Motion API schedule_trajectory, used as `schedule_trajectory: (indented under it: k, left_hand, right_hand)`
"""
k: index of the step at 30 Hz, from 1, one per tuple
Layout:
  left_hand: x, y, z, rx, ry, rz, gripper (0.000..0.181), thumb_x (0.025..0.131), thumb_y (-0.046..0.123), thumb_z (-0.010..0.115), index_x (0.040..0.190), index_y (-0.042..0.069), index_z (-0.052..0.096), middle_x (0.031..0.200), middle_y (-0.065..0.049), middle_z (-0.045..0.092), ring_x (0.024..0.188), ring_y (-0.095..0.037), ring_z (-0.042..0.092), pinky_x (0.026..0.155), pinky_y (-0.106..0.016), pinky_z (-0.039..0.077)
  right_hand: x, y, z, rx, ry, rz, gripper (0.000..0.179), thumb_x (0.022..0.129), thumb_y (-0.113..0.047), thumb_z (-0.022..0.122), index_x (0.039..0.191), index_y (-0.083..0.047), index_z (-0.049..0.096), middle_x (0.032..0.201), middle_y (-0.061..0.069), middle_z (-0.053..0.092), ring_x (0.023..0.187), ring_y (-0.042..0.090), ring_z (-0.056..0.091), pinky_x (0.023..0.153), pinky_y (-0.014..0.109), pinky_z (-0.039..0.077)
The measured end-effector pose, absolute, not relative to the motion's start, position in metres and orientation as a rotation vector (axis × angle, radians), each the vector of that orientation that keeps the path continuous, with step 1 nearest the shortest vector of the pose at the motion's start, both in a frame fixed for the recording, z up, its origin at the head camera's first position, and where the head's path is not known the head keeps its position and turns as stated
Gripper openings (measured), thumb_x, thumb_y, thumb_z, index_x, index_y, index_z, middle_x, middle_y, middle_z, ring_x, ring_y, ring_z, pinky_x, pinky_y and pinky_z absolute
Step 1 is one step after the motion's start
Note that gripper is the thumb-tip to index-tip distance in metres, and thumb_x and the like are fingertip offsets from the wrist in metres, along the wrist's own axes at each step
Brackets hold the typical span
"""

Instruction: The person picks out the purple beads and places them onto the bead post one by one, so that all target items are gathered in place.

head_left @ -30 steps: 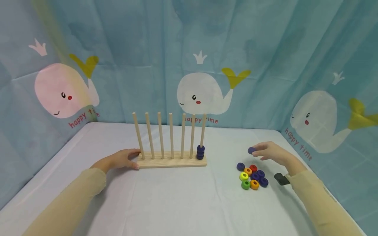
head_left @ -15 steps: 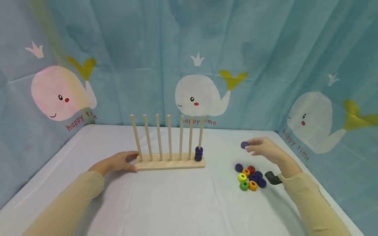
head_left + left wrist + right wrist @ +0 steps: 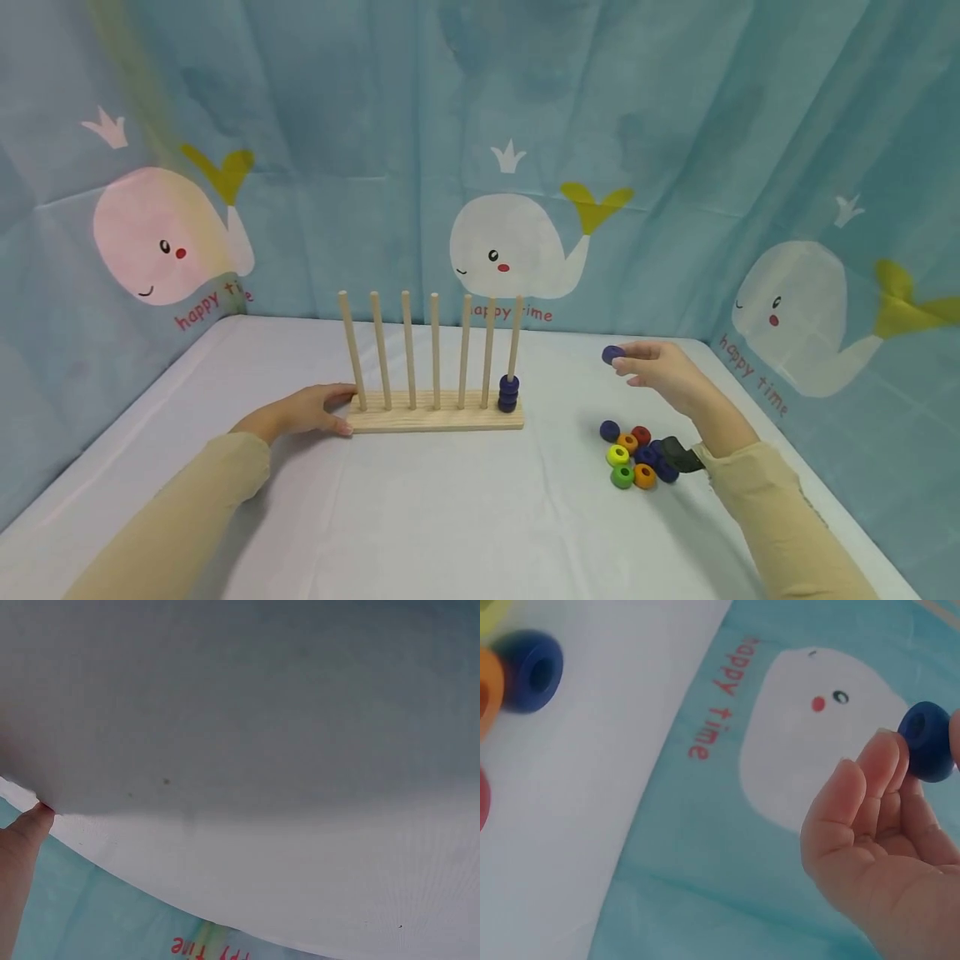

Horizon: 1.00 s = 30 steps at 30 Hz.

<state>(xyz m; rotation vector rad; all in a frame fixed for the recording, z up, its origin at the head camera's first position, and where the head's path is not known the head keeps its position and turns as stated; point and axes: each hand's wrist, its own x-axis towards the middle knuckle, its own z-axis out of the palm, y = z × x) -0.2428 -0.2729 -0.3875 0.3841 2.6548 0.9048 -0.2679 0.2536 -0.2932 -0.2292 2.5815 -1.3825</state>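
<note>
A wooden peg stand [image 3: 437, 422] with several upright pegs stands on the white table. Dark blue beads [image 3: 508, 394] are stacked on its rightmost peg. My left hand [image 3: 306, 410] holds the stand's left end, thumb at the front and fingers at the back; the left wrist view catches only part of that hand [image 3: 21, 851]. Raised above the table on the right, my right hand [image 3: 670, 377] pinches a blue bead [image 3: 612, 355] between thumb and fingers. The right wrist view shows the held bead [image 3: 928, 742] with its hole in sight.
Loose beads in blue, red, orange, yellow and green lie in a cluster, the green bead [image 3: 622, 477] at its front. A black piece [image 3: 681, 455] at the right cuff overlaps some of them. A whale-print curtain [image 3: 337, 233] surrounds the table's back and sides.
My right hand has risen and moved left and away with the blue bead, which has shifted toward the peg stand. The left hand keeps its hold on the stand.
</note>
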Motion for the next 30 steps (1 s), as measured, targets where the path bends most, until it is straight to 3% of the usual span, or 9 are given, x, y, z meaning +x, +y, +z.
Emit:
schedule_trajectory:
  k: [13,30]
  left_hand:
    - [-0.248,-0.274,-0.392,0.403,2.651,0.909,0.090,0.079,0.035,0.080,0.144,-0.008,0.036,0.148,-0.032,0.032,0.136,-0.055,0.020,0.107,-0.067,0.017]
    - [-0.245,-0.274,-0.390,0.394,2.662,0.897,0.092,0.079,0.039,0.080,0.145,-0.008,0.036,0.148,-0.034,0.029,0.136,-0.056,0.019,0.106,-0.068,0.018]
  right_hand:
    - [-0.267,0.233,-0.279,-0.196,2.551,-1.472,0.057,0.098,-0.029,0.060,0.141,0.005,0.043,0.136,0.023,0.051,0.123,0.035,0.050,0.103,0.044,0.042]
    - [-0.270,0.196,-0.255,-0.276,2.521,-1.580,0.051,0.097,-0.022,0.062,0.138,0.004,0.047,0.134,0.022,0.053,0.123,0.034,0.050,0.103,0.044,0.043]
